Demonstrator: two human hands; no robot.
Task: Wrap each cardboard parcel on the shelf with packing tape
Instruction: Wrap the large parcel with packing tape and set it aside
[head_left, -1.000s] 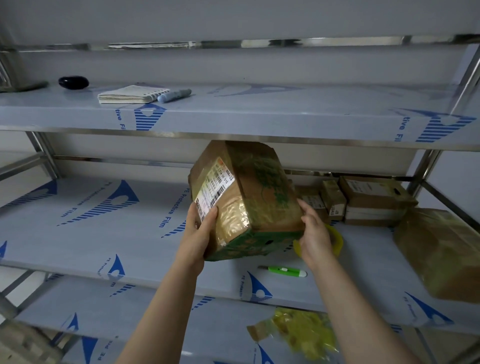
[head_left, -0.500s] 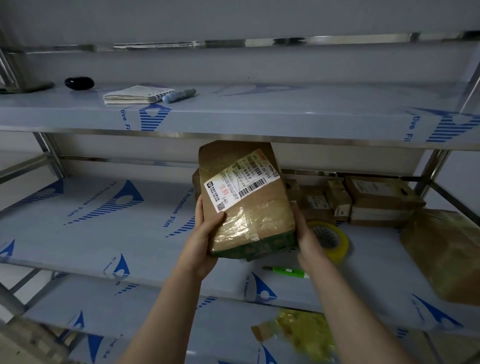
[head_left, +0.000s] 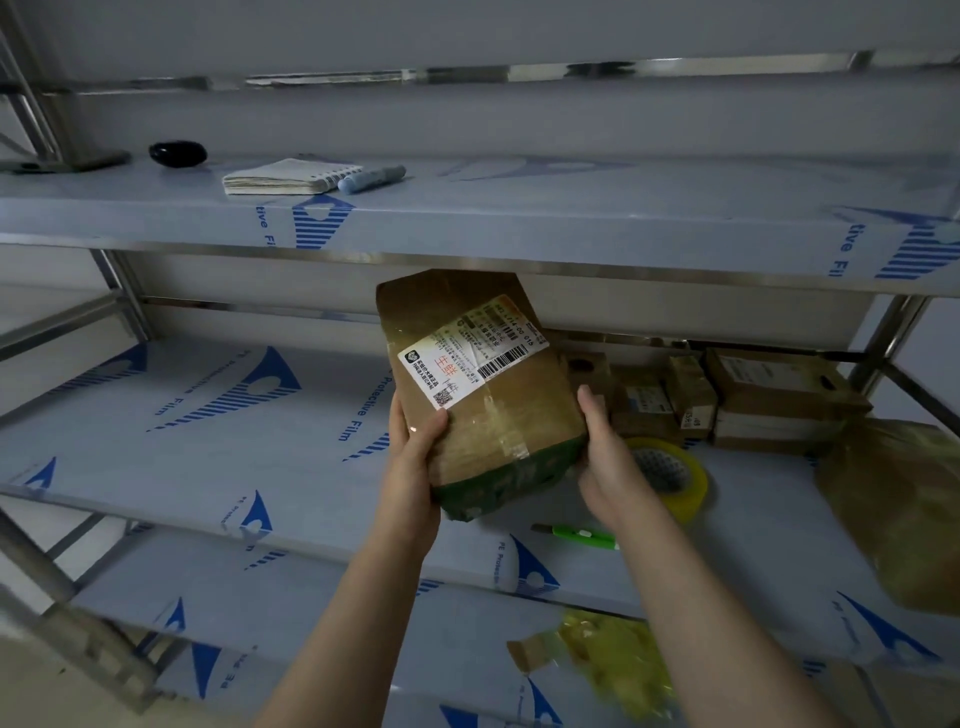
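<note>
I hold a brown cardboard parcel with a white shipping label and a green lower end up above the middle shelf. My left hand grips its lower left edge, thumb on the face. My right hand grips its right side. Glossy tape covers the parcel's face. A roll of yellowish packing tape lies on the shelf just right of my right hand. A green box cutter lies below the parcel near the shelf's front edge.
Several small cardboard parcels are stacked at the back right of the middle shelf. A large taped parcel sits far right. The upper shelf holds a notepad, a marker and a black object. Crumpled yellow tape lies on the lower shelf.
Both hands have turned the parcel so its labelled face now points toward me. It has shifted slightly right and upright.
</note>
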